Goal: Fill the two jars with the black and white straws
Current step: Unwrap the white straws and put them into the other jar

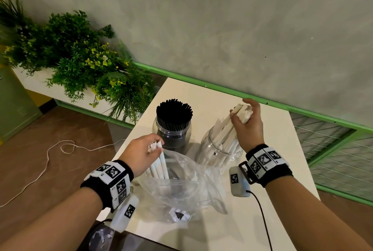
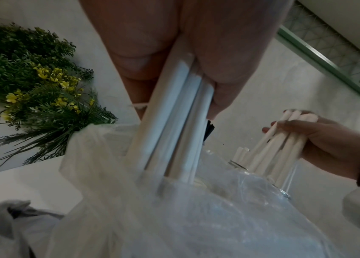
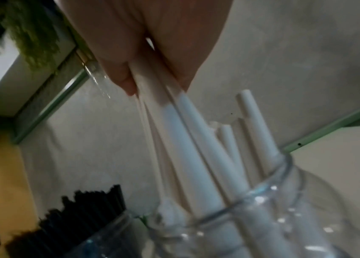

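Here the right hand [image 1: 249, 123] is grasping a bundle of white straws [image 1: 241, 114], its fingers [image 3: 117, 69] curling round their upper ends while their lower ends are sitting inside the clear jar [image 1: 219, 149] near the bench's [image 1: 282, 159] middle. The left hand [image 1: 141, 153] is gripping another bunch of white straws [image 2: 174, 122] rising out of the clear plastic bag [image 1: 181, 186] toward the near edge. Black straws [image 1: 174, 115] are filling the second jar [image 1: 172, 135], just beside the first.
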Tool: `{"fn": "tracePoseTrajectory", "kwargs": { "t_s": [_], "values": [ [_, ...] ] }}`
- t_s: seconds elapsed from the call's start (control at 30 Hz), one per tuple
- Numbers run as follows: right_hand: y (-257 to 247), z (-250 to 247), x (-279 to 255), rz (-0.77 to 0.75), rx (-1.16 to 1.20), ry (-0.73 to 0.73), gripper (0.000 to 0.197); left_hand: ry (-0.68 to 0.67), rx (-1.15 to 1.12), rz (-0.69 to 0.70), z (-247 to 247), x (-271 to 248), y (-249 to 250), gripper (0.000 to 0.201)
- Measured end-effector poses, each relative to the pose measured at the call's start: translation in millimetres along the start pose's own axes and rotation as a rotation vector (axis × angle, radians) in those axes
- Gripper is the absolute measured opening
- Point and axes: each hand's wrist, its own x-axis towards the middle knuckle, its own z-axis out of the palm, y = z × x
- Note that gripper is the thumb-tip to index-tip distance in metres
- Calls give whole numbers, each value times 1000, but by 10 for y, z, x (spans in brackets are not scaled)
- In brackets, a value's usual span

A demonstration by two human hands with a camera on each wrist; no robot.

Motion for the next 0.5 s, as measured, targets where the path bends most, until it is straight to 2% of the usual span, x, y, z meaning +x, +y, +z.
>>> {"fn": "tracePoseTrajectory", "kwargs": {
  "t_s": [0.07, 0.13, 0.2, 0.27, 0.3, 0.37, 0.43, 0.5],
  "values": [
    [133, -52, 13, 24, -170, -42, 66, 0, 1, -3, -2, 3, 2, 11],
    [207, -134, -29, -32, -325, -32, 81, 5, 7, -7, -2, 5, -1, 11],
    [193, -216, -126, -223, -503, 46, 75, 10, 9, -15, 0, 11, -5, 12],
    [151, -268, -246, -504, -618, 100, 53, 9, 2, -26, 6, 13, 3, 13],
    [133, -272, -313, -616, -629, 69, 39, 8, -1, -29, 8, 15, 12, 13],
    [188, -247, -427, -736, -624, -124, 19, 7, -3, -31, 11, 19, 26, 14],
    [300, -177, -511, -703, -731, -315, 19, 3, 3, -26, 12, 24, 34, 14],
    [411, -104, -527, -532, -865, -444, 27, 0, 8, -20, 14, 31, 35, 15]
  ]
}}
